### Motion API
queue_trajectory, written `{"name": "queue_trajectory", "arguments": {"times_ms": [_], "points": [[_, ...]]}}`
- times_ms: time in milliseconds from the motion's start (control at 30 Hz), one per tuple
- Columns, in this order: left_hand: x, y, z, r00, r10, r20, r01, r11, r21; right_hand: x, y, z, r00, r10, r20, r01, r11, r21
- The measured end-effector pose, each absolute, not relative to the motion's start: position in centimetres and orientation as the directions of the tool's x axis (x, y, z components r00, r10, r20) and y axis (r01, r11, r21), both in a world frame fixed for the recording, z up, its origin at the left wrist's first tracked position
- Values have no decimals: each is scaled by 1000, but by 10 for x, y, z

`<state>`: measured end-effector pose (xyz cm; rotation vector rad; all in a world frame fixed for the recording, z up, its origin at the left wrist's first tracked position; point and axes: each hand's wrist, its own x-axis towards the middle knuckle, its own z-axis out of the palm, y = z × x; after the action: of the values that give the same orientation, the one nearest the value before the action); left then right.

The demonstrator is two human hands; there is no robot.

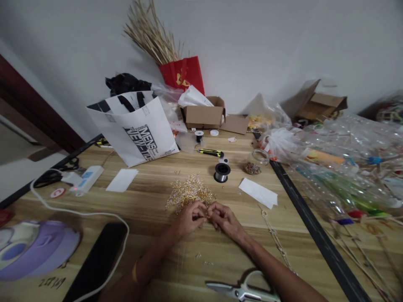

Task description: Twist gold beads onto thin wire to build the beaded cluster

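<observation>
My left hand (190, 218) and my right hand (224, 219) meet over the wooden table, fingertips almost touching. Both are closed in a pinch on a small gold-coloured piece (206, 214), too small and too covered by the fingers to name. Just beyond them lies a tangled heap of gold wire with clear beads (190, 191). Tiny clear bits (198, 255) rest on the tabletop nearer to me. Close to my right forearm are metal scissors (242, 289) with pale handles, partly hidden by that arm.
A wire spool (222, 172), a yellow-black utility knife (210, 152) and a jar of beads (252, 167) stand beyond the heap. At left are a white paper bag (151, 138), a power strip (88, 179) with a cable, and a black phone (100, 260). Plastic-wrapped items (340, 163) cover the right side.
</observation>
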<state>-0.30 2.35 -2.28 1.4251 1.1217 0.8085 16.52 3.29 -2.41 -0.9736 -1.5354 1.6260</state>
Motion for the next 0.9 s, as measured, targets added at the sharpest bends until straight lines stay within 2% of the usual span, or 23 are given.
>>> {"name": "queue_trajectory", "arguments": {"times_ms": [267,600,733,900], "points": [[-5,24,-31,338,930,-143,309,34,950,165,32,-24,-469,882,-43,31,-33,-999],[-7,23,-21,380,915,-136,316,9,949,165,32,-25,-477,878,-29,39,-12,-999],[-6,23,-19,385,914,-130,376,-27,926,166,31,-25,-480,877,9,71,50,-996],[-4,22,-25,373,927,-37,489,-163,857,167,30,-29,-480,873,83,137,168,-976]]}}
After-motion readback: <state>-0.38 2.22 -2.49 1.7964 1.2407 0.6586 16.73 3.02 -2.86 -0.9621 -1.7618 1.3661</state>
